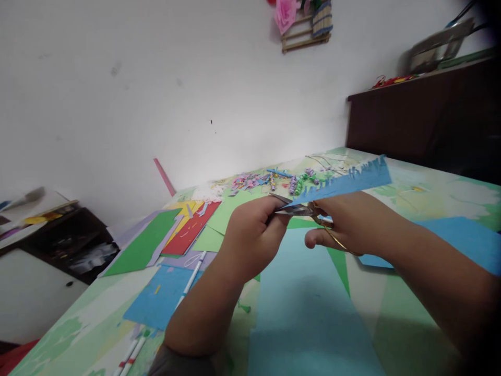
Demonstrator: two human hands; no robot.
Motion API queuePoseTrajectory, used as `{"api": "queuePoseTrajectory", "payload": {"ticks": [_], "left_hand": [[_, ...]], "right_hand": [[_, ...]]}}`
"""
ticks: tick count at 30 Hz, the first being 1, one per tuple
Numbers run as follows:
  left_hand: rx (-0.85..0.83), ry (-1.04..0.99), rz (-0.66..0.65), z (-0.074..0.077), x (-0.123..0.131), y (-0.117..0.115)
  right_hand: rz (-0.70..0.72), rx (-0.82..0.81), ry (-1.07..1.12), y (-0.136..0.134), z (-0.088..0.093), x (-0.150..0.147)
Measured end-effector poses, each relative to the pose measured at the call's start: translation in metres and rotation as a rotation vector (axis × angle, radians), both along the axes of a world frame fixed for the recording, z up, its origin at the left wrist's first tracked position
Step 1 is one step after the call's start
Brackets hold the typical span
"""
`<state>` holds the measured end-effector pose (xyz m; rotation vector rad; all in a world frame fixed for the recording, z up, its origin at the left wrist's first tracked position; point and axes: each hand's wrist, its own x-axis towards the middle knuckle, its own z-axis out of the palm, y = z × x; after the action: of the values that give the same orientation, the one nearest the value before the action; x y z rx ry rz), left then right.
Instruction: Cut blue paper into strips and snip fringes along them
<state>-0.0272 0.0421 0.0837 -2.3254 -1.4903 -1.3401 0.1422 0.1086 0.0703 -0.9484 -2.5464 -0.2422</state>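
My left hand (pixel 254 235) is closed on the near end of a blue paper strip (pixel 352 181), which slants up to the right. Short cuts make a fringe along the strip's upper edge. My right hand (pixel 344 222) grips a pair of scissors (pixel 299 209), fingers in the handle loops and thumb partly stretched out. The scissor blades are parted and sit at the strip close to my left fingers. A light blue sheet (pixel 309 303) lies on the table under both hands.
Coloured sheets, including a green sheet (pixel 144 243), a red sheet (pixel 191 230) and a blue sheet (pixel 164 295), lie at left. Curled paper pieces (pixel 299 183) and paper scraps (pixel 248 181) are near the wall. A dark cabinet (pixel 422 115) stands back right. Marker pens (pixel 131 355) lie front left.
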Motion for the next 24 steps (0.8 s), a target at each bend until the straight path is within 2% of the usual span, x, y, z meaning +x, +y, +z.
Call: {"api": "queuePoseTrajectory", "payload": {"ticks": [8,11,18,24], "left_hand": [[-0.009,0.011,0.030,0.000,0.000,0.000],[-0.047,-0.049,-0.003,0.001,-0.001,0.000],[-0.346,-0.270,-0.160,0.006,-0.009,0.001],[-0.568,-0.308,-0.284,0.015,-0.017,0.001]], "right_hand": [[-0.025,0.039,-0.013,0.001,-0.003,-0.001],[-0.023,0.053,-0.008,0.001,-0.003,-0.002],[-0.019,0.090,-0.013,0.000,-0.002,-0.003],[0.004,0.097,-0.014,0.000,-0.005,-0.003]]}}
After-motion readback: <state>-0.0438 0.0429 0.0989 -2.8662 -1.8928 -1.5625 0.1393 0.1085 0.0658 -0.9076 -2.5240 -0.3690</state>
